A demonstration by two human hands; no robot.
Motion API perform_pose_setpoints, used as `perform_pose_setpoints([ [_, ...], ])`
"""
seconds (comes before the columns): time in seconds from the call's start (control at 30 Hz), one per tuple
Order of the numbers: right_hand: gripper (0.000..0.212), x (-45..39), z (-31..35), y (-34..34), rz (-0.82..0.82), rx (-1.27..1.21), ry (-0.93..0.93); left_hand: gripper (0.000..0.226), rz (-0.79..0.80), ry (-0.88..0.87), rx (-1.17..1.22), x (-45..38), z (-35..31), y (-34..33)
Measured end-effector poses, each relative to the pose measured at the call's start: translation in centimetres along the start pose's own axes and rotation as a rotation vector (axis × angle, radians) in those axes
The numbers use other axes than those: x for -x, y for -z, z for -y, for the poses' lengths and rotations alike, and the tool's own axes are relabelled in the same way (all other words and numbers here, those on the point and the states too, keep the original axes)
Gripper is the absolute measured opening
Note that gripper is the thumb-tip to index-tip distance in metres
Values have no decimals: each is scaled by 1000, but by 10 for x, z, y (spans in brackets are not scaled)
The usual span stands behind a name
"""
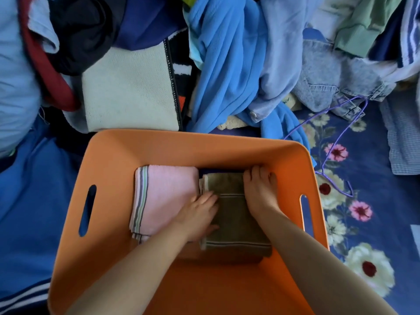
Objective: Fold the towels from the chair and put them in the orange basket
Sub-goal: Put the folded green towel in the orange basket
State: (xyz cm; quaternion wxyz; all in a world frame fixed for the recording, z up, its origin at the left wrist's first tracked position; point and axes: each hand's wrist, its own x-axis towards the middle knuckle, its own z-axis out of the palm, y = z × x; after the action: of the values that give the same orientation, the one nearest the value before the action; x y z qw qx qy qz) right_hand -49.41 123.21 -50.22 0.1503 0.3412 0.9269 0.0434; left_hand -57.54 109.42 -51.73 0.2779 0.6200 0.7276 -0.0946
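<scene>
Two bare forearms reaching down into orange basket (pixel 159 142), set on floral bedspread (pixel 363 223). Left hand (pixel 200 214) laid along near-left edge of folded olive towel (pixel 236 226), fingers curled over that edge; right hand (pixel 259 189) at far-right corner, fingers bent over the fold, apparently gripping. Both grips placed at opposite edges, likely to seat the towel flat and keep its folds together. Folded pink towel (pixel 168 196) just beside, left, on basket floor, striped hem outward. Purple hanger (pixel 334 142) right of basket. Beyond: heaped clothing, blue fleece (pixel 227 71), cream textile (pixel 129 92).
</scene>
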Motion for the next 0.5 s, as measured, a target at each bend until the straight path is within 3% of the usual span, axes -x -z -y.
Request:
perform_pose_setpoints([
  [0.1, 38, 17, 3, 9, 146, 13, 141, 90, 88, 40, -59, 3, 7, 2],
  [0.2, 78, 37, 0, 0, 474, -45, 201, 99, 155, 98, -75, 3, 5, -3],
  [0.23, 81, 42, -2, -4, 525, -31, 182, 100, 172, 111, -89, 1, 4, -5],
  [0.5, 85, 47, -6, -15, 614, -124, 175, 94, 255, 198, -101, -7, -8, 3],
])
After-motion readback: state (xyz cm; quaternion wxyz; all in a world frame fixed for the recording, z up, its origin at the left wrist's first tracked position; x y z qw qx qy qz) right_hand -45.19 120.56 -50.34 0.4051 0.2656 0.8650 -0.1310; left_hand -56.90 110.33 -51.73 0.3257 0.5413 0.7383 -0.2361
